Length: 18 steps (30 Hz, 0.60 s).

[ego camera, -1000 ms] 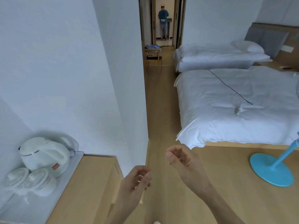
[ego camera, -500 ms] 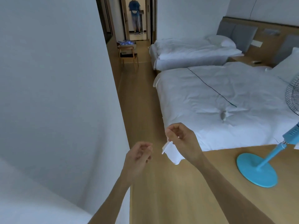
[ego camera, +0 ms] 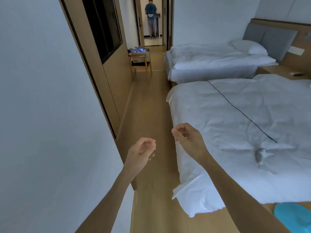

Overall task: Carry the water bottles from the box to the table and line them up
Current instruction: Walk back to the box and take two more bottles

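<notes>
A cardboard box point(ego camera: 141, 58) stands on a wooden chair point(ego camera: 141, 66) far down the aisle, with several plastic-wrapped water bottles point(ego camera: 138, 49) showing blue at its top. My left hand point(ego camera: 141, 152) and my right hand point(ego camera: 186, 137) hang in front of me over the floor, far from the box. Both have loosely curled fingers and hold nothing. The table is out of view.
A narrow wooden aisle runs between the white wall with a dark-panelled wooden partition point(ego camera: 102, 31) on the left and two white beds point(ego camera: 235, 115) on the right. A person point(ego camera: 151, 17) stands in the far doorway. A blue fan base point(ego camera: 292, 217) sits at bottom right.
The view has swung away from the kettle table and moved into the aisle; the wall corner has slid left and the chair with the box looks nearer. Both hands stay empty.
</notes>
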Each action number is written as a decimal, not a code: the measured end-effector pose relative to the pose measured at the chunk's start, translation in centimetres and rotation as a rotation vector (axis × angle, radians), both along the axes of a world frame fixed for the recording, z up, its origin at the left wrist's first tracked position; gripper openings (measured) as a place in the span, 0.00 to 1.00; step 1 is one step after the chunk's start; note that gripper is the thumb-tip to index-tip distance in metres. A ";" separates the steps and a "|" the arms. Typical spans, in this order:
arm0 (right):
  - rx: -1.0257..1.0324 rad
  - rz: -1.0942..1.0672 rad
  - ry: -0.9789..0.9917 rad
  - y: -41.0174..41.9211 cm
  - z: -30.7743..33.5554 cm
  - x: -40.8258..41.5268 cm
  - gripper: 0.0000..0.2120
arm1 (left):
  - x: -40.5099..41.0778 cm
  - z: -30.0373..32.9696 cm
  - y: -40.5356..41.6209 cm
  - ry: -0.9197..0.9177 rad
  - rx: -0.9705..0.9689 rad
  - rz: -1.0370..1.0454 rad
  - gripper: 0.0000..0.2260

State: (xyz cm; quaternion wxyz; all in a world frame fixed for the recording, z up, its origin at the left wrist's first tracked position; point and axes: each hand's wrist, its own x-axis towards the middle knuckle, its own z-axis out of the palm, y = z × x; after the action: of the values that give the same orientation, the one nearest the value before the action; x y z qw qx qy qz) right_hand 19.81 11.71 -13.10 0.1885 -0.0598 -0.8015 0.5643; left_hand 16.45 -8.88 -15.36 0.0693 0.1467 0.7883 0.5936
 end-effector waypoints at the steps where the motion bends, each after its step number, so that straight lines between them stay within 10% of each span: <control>1: 0.001 0.015 0.001 1.1 0.6 -2.4 0.03 | -2.2 0.3 0.9 0.011 -0.009 0.007 0.05; 18: 0.060 0.089 0.033 11.4 3.7 -44.4 0.06 | -42.4 2.4 8.3 0.099 0.046 0.044 0.09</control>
State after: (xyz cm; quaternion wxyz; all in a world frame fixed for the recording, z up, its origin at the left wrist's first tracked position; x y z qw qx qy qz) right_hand -24.61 23.10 -9.36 0.1782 -0.0090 -0.8168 0.5487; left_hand -25.97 -0.57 -12.92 0.0136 0.1600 0.7800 0.6049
